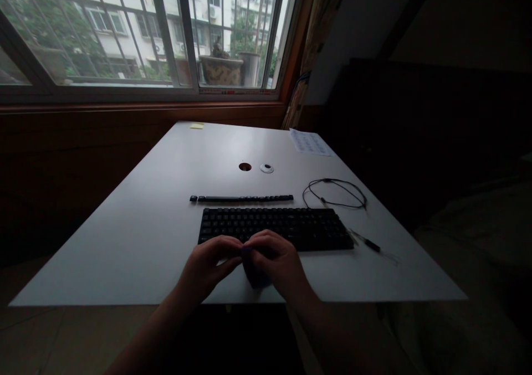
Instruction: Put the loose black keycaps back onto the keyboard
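Observation:
Close to the table's front edge, my left hand point(216, 258) and my right hand point(275, 257) meet with fingers pinched together. Between them is a dark purplish cloth point(254, 272), its lower end hanging under my right hand. The fingertips of both hands close on its upper end; whether a small piece is inside cannot be made out. Just beyond my fingers lies a black keyboard point(274, 224), partly covered by my hands. A row of loose black keycaps point(245, 199) is lined up behind it.
A looped black cable point(332, 180) lies behind the keyboard's right end. A thin wire tool with a black handle point(371, 245) rests to its right. Farther back are a round hole point(245, 167), its white cover point(266, 168), printed paper point(310, 142) and a yellow note point(197, 126).

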Action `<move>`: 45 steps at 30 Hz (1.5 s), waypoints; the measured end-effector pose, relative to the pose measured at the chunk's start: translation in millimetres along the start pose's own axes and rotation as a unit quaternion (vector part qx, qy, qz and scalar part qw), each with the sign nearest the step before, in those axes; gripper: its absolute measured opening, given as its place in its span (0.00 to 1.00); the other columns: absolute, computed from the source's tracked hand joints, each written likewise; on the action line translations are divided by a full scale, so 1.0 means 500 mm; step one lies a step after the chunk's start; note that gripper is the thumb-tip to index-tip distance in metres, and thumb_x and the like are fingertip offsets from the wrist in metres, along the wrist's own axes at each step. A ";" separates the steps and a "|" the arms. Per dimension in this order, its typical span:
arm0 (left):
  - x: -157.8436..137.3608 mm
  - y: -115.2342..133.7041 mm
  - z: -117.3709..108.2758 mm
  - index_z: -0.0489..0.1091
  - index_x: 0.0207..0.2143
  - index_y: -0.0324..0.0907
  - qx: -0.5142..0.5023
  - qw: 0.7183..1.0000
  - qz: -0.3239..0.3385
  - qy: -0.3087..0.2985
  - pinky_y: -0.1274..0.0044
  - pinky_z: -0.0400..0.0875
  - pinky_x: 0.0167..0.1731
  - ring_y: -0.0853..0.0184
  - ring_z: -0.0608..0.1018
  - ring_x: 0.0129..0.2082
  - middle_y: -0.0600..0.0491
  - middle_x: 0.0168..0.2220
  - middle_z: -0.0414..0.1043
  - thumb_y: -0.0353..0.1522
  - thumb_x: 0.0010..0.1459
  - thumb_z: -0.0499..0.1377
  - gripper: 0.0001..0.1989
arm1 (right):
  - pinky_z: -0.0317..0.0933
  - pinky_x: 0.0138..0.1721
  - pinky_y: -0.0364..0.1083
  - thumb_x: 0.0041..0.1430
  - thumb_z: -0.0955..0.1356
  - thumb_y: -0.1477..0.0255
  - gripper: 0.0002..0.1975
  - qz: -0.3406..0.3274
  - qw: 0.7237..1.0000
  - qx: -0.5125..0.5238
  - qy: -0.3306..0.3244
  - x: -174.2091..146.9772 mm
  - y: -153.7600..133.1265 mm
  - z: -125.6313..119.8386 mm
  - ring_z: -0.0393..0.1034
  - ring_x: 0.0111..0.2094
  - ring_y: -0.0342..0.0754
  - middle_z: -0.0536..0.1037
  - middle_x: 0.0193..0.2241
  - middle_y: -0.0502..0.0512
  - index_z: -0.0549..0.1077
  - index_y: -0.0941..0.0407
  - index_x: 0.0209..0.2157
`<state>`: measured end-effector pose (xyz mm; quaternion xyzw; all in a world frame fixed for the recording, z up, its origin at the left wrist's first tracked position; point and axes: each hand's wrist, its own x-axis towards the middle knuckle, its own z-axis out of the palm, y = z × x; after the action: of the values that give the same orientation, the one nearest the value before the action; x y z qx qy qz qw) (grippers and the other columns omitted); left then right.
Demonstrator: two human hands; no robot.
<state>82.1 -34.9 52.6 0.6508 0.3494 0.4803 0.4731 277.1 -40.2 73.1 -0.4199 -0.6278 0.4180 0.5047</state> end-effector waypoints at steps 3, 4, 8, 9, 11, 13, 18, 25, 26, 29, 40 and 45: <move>-0.001 -0.003 0.000 0.78 0.38 0.41 -0.008 1.000 -0.020 0.009 0.74 0.80 0.42 0.63 0.83 0.40 0.48 0.39 0.81 0.33 0.58 0.68 0.06 | 0.69 0.39 0.45 0.56 0.74 0.72 0.04 -0.010 1.000 -0.017 0.001 0.008 0.008 0.000 0.76 0.36 0.46 0.80 0.33 0.51 0.83 0.49 0.33; -0.003 -0.004 0.000 0.79 0.38 0.41 -0.015 0.999 -0.025 0.012 0.74 0.80 0.42 0.63 0.83 0.40 0.48 0.39 0.81 0.33 0.58 0.68 0.06 | 0.69 0.40 0.45 0.56 0.73 0.73 0.05 -0.010 1.000 -0.028 0.007 0.012 0.013 -0.002 0.76 0.37 0.47 0.80 0.33 0.51 0.83 0.49 0.34; -0.010 -0.003 -0.009 0.79 0.38 0.42 -0.037 0.998 -0.038 0.027 0.73 0.80 0.43 0.63 0.83 0.40 0.49 0.39 0.81 0.33 0.58 0.68 0.06 | 0.68 0.43 0.46 0.58 0.72 0.73 0.05 -0.001 0.996 -0.062 0.063 0.023 0.034 -0.015 0.76 0.39 0.47 0.81 0.35 0.51 0.82 0.50 0.34; -0.011 -0.003 -0.012 0.79 0.38 0.42 -0.034 0.998 -0.040 0.033 0.73 0.80 0.43 0.63 0.83 0.40 0.49 0.39 0.81 0.33 0.58 0.68 0.06 | 0.68 0.43 0.46 0.58 0.72 0.71 0.04 0.001 0.995 -0.062 0.075 0.024 0.038 -0.018 0.76 0.39 0.47 0.80 0.35 0.51 0.82 0.50 0.35; -0.012 -0.004 -0.017 0.79 0.38 0.43 -0.018 0.998 -0.043 0.043 0.73 0.80 0.43 0.62 0.83 0.41 0.49 0.39 0.81 0.33 0.57 0.68 0.06 | 0.69 0.41 0.45 0.58 0.73 0.67 0.04 0.007 0.994 -0.048 0.094 0.023 0.040 -0.021 0.75 0.38 0.46 0.79 0.35 0.51 0.81 0.51 0.35; -0.011 -0.006 -0.021 0.79 0.38 0.43 0.002 0.998 -0.047 0.049 0.72 0.81 0.43 0.61 0.83 0.41 0.48 0.40 0.81 0.34 0.57 0.68 0.07 | 0.69 0.37 0.44 0.57 0.75 0.64 0.07 0.016 0.995 -0.017 0.100 0.021 0.035 -0.019 0.74 0.35 0.46 0.78 0.34 0.51 0.79 0.51 0.35; -0.007 -0.008 -0.022 0.78 0.39 0.42 0.010 0.998 -0.049 0.045 0.71 0.81 0.42 0.61 0.84 0.40 0.48 0.39 0.82 0.36 0.58 0.68 0.08 | 0.69 0.36 0.44 0.54 0.76 0.67 0.05 -0.025 0.999 -0.005 0.034 0.016 0.011 0.000 0.73 0.33 0.45 0.76 0.31 0.49 0.79 0.50 0.31; -0.012 -0.003 -0.020 0.78 0.37 0.43 0.063 0.997 -0.008 0.033 0.74 0.81 0.39 0.63 0.83 0.37 0.49 0.38 0.81 0.33 0.57 0.68 0.05 | 0.67 0.36 0.44 0.55 0.74 0.74 0.03 -0.043 0.996 -0.078 -0.004 0.031 0.009 0.019 0.72 0.33 0.44 0.76 0.31 0.49 0.79 0.51 0.31; -0.013 0.000 -0.019 0.78 0.37 0.43 0.070 0.997 0.002 0.023 0.74 0.81 0.40 0.63 0.83 0.38 0.49 0.39 0.81 0.32 0.57 0.67 0.05 | 0.67 0.36 0.44 0.54 0.73 0.75 0.04 -0.044 0.996 -0.083 -0.001 0.035 0.012 0.018 0.72 0.33 0.44 0.76 0.31 0.49 0.78 0.51 0.30; -0.016 0.012 -0.023 0.78 0.38 0.43 0.078 0.997 0.009 0.023 0.73 0.81 0.41 0.63 0.83 0.40 0.49 0.40 0.81 0.31 0.58 0.66 0.04 | 0.67 0.36 0.44 0.55 0.73 0.73 0.02 -0.034 0.996 -0.081 0.034 0.046 0.026 0.001 0.72 0.33 0.45 0.76 0.31 0.49 0.78 0.52 0.30; -0.050 -0.045 -0.149 0.78 0.41 0.45 0.274 0.958 0.032 0.083 0.75 0.80 0.33 0.66 0.80 0.33 0.49 0.43 0.78 0.37 0.61 0.64 0.08 | 0.65 0.40 0.47 0.54 0.74 0.58 0.14 0.019 0.935 -0.156 0.318 0.020 0.101 -0.215 0.72 0.34 0.47 0.78 0.31 0.50 0.78 0.54 0.35; -0.052 -0.064 -0.160 0.77 0.42 0.45 0.331 0.941 0.060 0.042 0.77 0.79 0.30 0.68 0.78 0.30 0.49 0.43 0.76 0.34 0.62 0.62 0.07 | 0.64 0.41 0.48 0.52 0.75 0.57 0.16 0.033 0.914 -0.186 0.360 0.000 0.148 -0.267 0.72 0.35 0.48 0.79 0.33 0.51 0.79 0.56 0.36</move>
<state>-2.2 -26.1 21.9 0.7696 0.4683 0.3918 0.1867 416.4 -4.7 21.5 -0.6490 -0.4559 0.1303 0.5950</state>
